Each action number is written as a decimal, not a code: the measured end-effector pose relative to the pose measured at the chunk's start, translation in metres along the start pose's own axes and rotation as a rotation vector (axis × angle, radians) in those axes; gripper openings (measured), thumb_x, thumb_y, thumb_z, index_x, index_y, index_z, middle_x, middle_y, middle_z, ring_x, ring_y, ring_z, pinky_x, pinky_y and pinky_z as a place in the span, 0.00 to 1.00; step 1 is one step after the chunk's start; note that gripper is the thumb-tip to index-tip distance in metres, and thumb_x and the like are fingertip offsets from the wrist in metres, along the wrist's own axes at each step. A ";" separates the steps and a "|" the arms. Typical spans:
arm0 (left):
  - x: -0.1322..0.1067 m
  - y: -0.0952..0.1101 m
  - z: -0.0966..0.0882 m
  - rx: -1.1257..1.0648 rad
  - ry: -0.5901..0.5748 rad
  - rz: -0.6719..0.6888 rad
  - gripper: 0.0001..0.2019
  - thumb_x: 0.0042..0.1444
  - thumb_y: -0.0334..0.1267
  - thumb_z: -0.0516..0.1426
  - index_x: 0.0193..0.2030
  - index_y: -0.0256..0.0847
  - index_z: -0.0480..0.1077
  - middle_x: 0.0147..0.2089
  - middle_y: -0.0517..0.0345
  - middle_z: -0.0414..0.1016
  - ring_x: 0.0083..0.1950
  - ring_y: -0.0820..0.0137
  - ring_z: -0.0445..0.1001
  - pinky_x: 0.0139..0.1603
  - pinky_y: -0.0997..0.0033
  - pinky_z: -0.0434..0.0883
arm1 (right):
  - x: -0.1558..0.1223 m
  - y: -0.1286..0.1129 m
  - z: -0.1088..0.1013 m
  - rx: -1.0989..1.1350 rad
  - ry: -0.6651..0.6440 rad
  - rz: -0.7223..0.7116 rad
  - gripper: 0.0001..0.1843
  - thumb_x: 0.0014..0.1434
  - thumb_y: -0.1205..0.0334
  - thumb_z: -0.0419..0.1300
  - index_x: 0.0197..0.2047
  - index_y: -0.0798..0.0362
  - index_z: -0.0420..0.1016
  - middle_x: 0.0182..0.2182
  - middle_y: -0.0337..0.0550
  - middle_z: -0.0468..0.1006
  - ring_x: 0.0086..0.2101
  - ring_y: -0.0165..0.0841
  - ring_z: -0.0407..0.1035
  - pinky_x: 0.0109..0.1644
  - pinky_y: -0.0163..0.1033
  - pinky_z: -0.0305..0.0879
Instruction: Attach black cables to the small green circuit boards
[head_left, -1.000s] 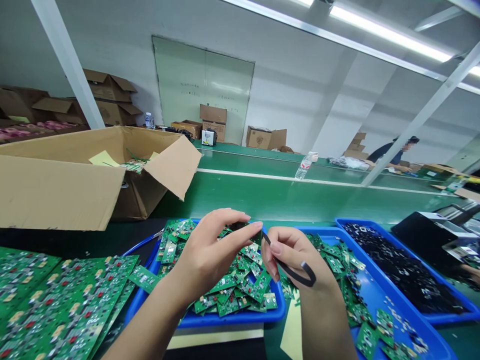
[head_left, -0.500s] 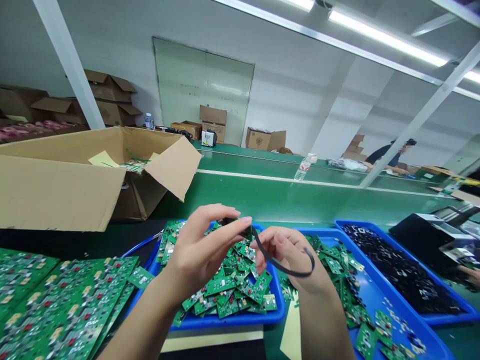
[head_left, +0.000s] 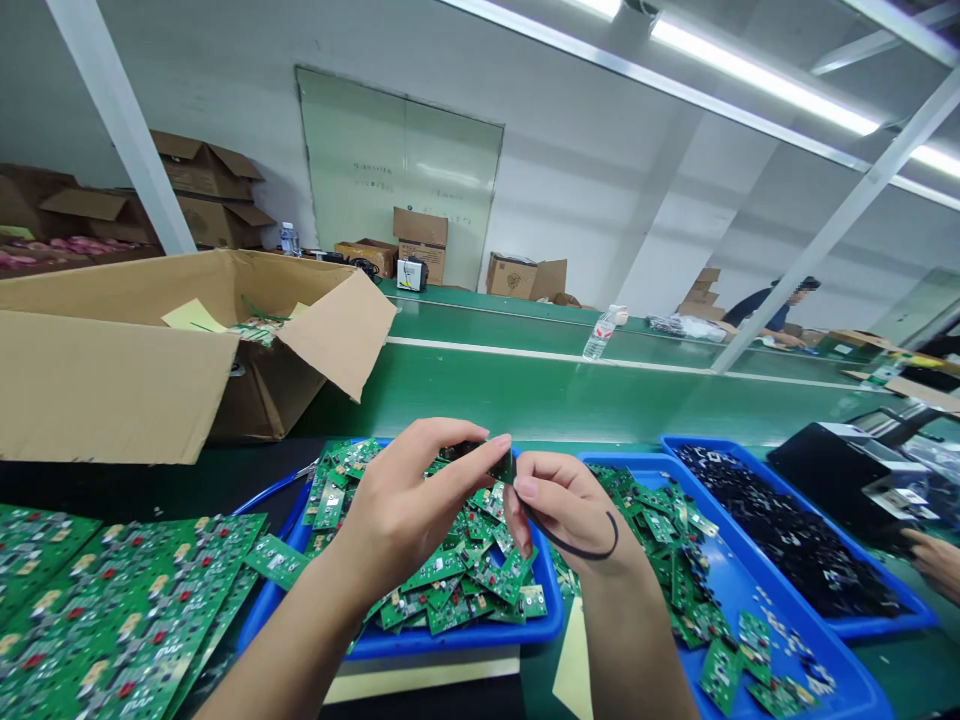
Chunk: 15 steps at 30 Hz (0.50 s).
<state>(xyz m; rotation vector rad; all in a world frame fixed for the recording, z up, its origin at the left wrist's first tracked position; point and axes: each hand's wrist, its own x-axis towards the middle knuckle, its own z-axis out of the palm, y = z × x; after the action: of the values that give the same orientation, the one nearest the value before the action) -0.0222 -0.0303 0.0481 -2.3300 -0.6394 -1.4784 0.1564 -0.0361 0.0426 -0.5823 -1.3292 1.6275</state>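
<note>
My left hand (head_left: 401,505) is closed in a pinch on a small dark green circuit board (head_left: 508,468), mostly hidden by the fingers. My right hand (head_left: 570,505) has thumb and forefinger pressed together on a thin black flexible strip (head_left: 581,550), right beside the board's edge. The strip's free end curls over my right wrist. Whether strip and board are joined cannot be made out. Both hands hover above a blue tray (head_left: 551,625) heaped with small green circuit boards (head_left: 442,595).
Large circuit board panels (head_left: 127,610) are stacked at left, near an open cardboard box (head_left: 105,385). On the right lie a blue tray (head_left: 750,570) with boards and another tray of black parts (head_left: 795,540). Another person's hand (head_left: 934,560) shows by a black machine (head_left: 832,480). A bottle (head_left: 600,335) stands behind.
My right hand's fingers have closed in beside the board, gripping the strip near it. The strip's loop has dropped and now lies against my right wrist. The view has shifted slightly.
</note>
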 end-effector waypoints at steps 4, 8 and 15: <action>-0.001 0.000 0.001 -0.114 -0.039 -0.047 0.18 0.60 0.23 0.55 0.55 0.39 0.69 0.46 0.49 0.72 0.45 0.69 0.74 0.42 0.71 0.77 | 0.007 0.005 0.000 0.133 -0.132 0.007 0.19 0.48 0.50 0.67 0.20 0.55 0.68 0.11 0.34 0.67 0.10 0.23 0.57 0.13 0.28 0.55; 0.000 0.000 0.001 -0.196 -0.055 -0.055 0.17 0.60 0.25 0.55 0.55 0.38 0.69 0.45 0.50 0.71 0.44 0.70 0.74 0.42 0.73 0.76 | 0.008 0.006 0.001 0.182 -0.157 -0.013 0.20 0.48 0.52 0.66 0.18 0.54 0.64 0.09 0.33 0.64 0.10 0.24 0.56 0.13 0.28 0.54; 0.001 0.001 -0.001 -0.235 -0.078 -0.054 0.20 0.61 0.24 0.54 0.58 0.43 0.67 0.45 0.51 0.71 0.45 0.70 0.74 0.43 0.72 0.77 | 0.007 0.008 0.001 0.134 -0.143 -0.008 0.19 0.48 0.52 0.65 0.17 0.53 0.64 0.10 0.34 0.65 0.10 0.24 0.55 0.13 0.29 0.53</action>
<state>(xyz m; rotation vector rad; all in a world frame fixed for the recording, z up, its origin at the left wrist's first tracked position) -0.0220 -0.0316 0.0495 -2.5765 -0.5799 -1.5688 0.1499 -0.0303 0.0365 -0.3855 -1.3110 1.7631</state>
